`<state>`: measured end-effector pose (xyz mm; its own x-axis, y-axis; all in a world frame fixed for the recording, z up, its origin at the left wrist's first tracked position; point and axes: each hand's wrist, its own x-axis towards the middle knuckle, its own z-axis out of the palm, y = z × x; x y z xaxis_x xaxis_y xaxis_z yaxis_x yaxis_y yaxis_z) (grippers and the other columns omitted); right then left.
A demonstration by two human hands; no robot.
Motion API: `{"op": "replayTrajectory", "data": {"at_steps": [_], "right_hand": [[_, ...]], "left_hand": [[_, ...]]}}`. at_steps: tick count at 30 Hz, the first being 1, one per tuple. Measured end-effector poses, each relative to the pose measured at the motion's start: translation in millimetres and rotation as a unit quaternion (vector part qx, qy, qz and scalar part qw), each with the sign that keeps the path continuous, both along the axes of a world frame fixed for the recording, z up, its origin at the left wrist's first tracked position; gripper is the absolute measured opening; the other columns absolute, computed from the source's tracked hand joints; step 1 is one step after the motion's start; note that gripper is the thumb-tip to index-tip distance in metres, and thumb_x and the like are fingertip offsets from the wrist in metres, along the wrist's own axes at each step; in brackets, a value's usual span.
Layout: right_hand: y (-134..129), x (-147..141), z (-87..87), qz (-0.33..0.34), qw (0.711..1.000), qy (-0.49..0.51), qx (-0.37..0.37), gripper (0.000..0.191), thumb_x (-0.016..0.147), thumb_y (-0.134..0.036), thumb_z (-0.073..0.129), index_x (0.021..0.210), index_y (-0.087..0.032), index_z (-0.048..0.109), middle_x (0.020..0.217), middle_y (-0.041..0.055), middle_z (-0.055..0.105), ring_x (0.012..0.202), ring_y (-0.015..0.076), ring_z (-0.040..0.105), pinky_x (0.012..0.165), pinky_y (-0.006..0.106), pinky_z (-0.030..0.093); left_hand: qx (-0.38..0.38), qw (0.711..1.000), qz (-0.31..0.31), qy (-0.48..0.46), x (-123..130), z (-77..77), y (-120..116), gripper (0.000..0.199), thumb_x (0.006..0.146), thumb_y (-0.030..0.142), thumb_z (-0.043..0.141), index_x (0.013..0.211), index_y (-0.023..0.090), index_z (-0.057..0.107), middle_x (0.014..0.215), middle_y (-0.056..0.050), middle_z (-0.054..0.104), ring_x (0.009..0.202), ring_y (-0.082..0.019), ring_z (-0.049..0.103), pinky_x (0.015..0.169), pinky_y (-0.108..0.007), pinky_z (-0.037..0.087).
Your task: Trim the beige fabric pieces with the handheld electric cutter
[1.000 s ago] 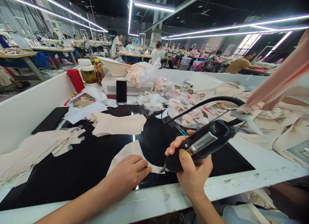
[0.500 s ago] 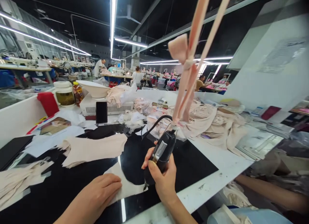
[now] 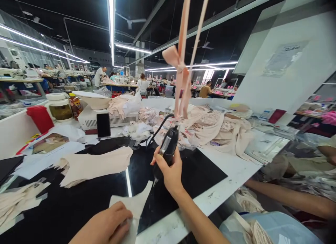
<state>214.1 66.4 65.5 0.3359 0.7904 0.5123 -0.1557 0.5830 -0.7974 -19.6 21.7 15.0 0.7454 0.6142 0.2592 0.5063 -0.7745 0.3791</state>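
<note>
My right hand [image 3: 168, 163] is wrapped around a black corded electric hand tool [image 3: 169, 142], held upright with its narrow tip down. Pink elastic straps [image 3: 182, 67] knotted above it hang down to its top end. A small cut piece of beige fabric [image 3: 139, 202] lies on the black mat, its pointed corner just left of the tool's tip; whether they touch, I cannot tell. My left hand [image 3: 110, 219] is closed on the near part of this piece, fingers bent and partly hidden. Beyond it lies a stack of beige fabric pieces [image 3: 97, 165].
More beige pieces [image 3: 18, 202] lie at the left. A scale [image 3: 112, 119], a phone [image 3: 103, 125], a lidded jar [image 3: 60, 106] and a red container [image 3: 40, 118] stand behind. Garments [image 3: 223, 128] are heaped at the right. A co-worker's arm [image 3: 288, 198] reaches in beside a blue tub [image 3: 278, 226].
The small fabric piece has turned, its corner now pointing up and away from me. My left hand moved nearer to me, its fingers more bent. The view shifted right.
</note>
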Motion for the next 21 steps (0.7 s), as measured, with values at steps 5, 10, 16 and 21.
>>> {"op": "replayTrajectory", "data": {"at_steps": [5, 10, 16, 21], "right_hand": [[-7.1, 7.0, -2.0, -0.003, 1.0, 0.022, 0.0, 0.028, 0.083, -0.03, 0.083, 0.099, -0.024, 0.061, 0.083, -0.0045, 0.069, 0.058, 0.0109, 0.063, 0.059, 0.026, 0.06], [-14.4, 7.9, -7.4, -0.002, 1.0, 0.014, -0.004, 0.025, 0.086, -0.031, 0.081, 0.103, -0.025, 0.064, 0.087, -0.0039, 0.071, 0.059, 0.0107, 0.066, 0.061, 0.027, 0.06], [-17.4, -2.2, -9.5, 0.017, 0.999, 0.028, -0.006, 0.029, 0.086, -0.031, 0.081, 0.108, -0.026, 0.062, 0.086, -0.0045, 0.071, 0.061, 0.0114, 0.065, 0.06, 0.027, 0.059], [-16.2, -9.4, -12.1, 0.03, 0.999, 0.041, -0.008, 0.037, 0.085, -0.03, 0.082, 0.116, -0.027, 0.06, 0.088, -0.0047, 0.07, 0.061, 0.0122, 0.064, 0.061, 0.029, 0.059]], "left_hand": [[-0.012, 1.0, 0.003, 0.011, 14.2, 27.7, 19.4, 0.014, 0.097, 0.016, 0.068, 0.109, 0.022, 0.064, 0.109, -0.003, 0.071, 0.101, -0.022, 0.071, 0.089, -0.032, 0.06], [-0.047, 0.993, -0.101, 0.029, 34.1, 30.2, 47.0, 0.054, 0.087, 0.029, 0.087, 0.132, 0.02, 0.058, 0.136, -0.011, 0.067, 0.146, -0.032, 0.05, 0.116, -0.049, 0.048], [-0.107, 0.979, -0.139, 0.101, 44.7, 22.5, 63.5, 0.056, 0.089, 0.039, 0.084, 0.135, 0.021, 0.056, 0.145, -0.015, 0.063, 0.158, -0.036, 0.031, 0.126, -0.068, 0.025], [-0.122, 0.98, -0.123, 0.097, 37.2, 16.9, 66.5, 0.058, 0.085, 0.044, 0.088, 0.129, 0.022, 0.058, 0.152, -0.015, 0.057, 0.159, -0.037, 0.027, 0.126, -0.07, 0.022]]}}
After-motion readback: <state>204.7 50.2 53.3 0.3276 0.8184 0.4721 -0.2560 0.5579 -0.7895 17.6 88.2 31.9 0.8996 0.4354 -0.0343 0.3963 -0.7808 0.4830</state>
